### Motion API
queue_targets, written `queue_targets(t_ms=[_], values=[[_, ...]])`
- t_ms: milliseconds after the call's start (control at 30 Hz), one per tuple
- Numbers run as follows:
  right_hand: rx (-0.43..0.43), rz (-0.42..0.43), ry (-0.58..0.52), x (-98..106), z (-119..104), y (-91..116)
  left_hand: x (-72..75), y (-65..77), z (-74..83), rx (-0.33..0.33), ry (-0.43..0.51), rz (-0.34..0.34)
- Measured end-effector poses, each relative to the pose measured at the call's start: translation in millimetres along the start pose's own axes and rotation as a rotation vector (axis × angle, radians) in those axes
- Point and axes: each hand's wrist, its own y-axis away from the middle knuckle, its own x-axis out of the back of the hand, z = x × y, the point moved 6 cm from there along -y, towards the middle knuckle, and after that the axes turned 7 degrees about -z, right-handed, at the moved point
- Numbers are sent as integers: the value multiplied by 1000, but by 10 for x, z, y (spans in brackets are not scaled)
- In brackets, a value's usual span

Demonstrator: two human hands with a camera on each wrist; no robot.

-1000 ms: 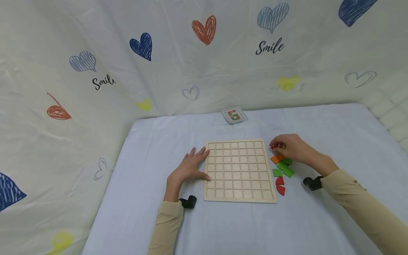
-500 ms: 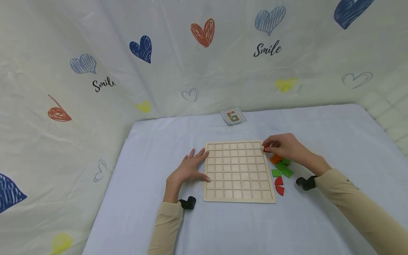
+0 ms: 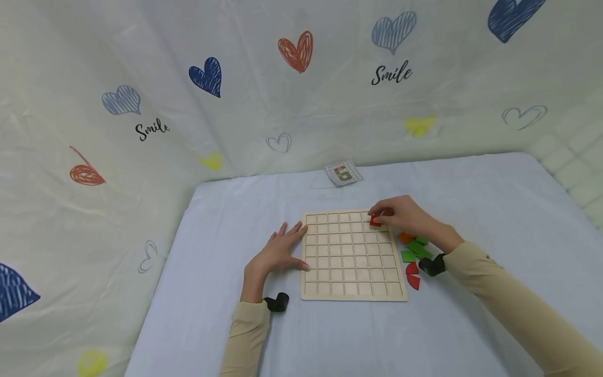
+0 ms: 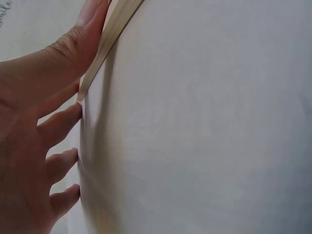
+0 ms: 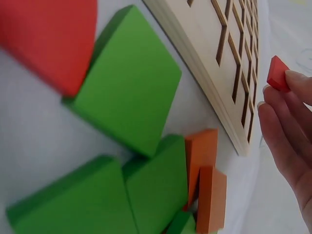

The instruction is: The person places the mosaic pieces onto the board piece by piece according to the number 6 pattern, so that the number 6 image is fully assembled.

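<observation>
A wooden grid board (image 3: pixel 349 256) with square cells lies flat on the white-covered table. My left hand (image 3: pixel 275 255) rests at its left edge with the fingers spread; in the left wrist view the thumb (image 4: pixel 73 48) lies against the board's side. Over the upper right cells, my right hand (image 3: pixel 406 213) pinches a red tile (image 3: pixel 375 220) between thumb and fingers. The right wrist view shows the same red tile (image 5: pixel 278 73) held by its edge above the board.
Right of the board lie several green tiles (image 3: pixel 417 248), orange tiles (image 3: pixel 405 237) and two red quarter-round tiles (image 3: pixel 412 282). A small card with a coloured grid pattern (image 3: pixel 344 173) lies at the table's back edge. Behind hangs a heart-printed curtain (image 3: pixel 245 104).
My right hand has moved left from the loose tiles to over the board's upper right cells, carrying the red tile. The left hand stays at the board's left edge.
</observation>
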Motion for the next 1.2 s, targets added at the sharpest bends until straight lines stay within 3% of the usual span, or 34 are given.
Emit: queue_targets(t_ms=[500,633,1000,1200], values=[[59,-65,-18,-239,-129,-301,4,15,-21,-5,11,11],[107,-58,15,-279,-171,-358,10,5,-9,-15,9,17],[112,-50,88,-356,-218,-379,-7,-17,-30,-1,13,12],[164,-38,107,-382,-257,-377,-2,-9,-19,0,9,11]])
